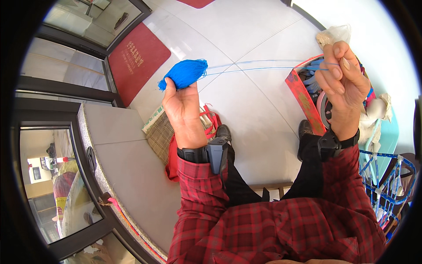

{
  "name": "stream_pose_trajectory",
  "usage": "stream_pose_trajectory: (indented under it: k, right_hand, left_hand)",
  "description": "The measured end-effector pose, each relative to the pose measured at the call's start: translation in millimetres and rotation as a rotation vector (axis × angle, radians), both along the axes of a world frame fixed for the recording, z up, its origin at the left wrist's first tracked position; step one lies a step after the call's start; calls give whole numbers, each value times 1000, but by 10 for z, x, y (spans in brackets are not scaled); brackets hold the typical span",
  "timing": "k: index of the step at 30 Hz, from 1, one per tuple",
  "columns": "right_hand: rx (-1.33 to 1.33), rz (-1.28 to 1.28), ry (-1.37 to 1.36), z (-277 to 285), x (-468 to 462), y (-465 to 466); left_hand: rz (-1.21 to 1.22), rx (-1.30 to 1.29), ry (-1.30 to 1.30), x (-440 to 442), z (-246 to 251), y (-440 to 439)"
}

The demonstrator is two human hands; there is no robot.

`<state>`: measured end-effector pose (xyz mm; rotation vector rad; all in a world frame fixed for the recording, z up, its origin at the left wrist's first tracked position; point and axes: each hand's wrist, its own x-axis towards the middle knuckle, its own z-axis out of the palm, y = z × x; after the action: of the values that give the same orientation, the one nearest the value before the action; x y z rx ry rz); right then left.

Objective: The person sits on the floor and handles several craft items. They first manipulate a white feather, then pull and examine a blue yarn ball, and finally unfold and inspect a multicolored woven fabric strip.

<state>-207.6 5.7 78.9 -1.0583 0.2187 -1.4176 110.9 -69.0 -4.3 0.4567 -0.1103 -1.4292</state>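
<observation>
A bundle of bright blue thread (186,72) rests in my left hand (182,104), with the thumb pressed over its near side. Loose loops stick out at both ends of the bundle. Two blue strands (250,69) run from it across to the right, stretched nearly straight above the floor. My right hand (344,74) is raised and pinches the strands between thumb and fingers; the exact grip is partly hidden by the curled fingers. Each wrist wears a black strapped device.
At the right, a red box (305,102) holds gloves and a roll of tape; a clear plastic bag (336,34) lies behind it. A blue wire basket (384,184) stands nearer me. Bags (161,137) lean by the tiled ledge (132,165) at left. A red mat (140,62) lies beside the door frame.
</observation>
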Motion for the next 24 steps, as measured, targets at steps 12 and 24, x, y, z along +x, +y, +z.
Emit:
stream_pose_trajectory:
  k: [12,24]
  right_hand:
    - [33,-139,109,-99,-28,-87]
    - [237,-363,240,-151,-182,-126]
  left_hand:
    - [198,52,44,437,15,-40]
    - [325,100,-151,581,63,-12]
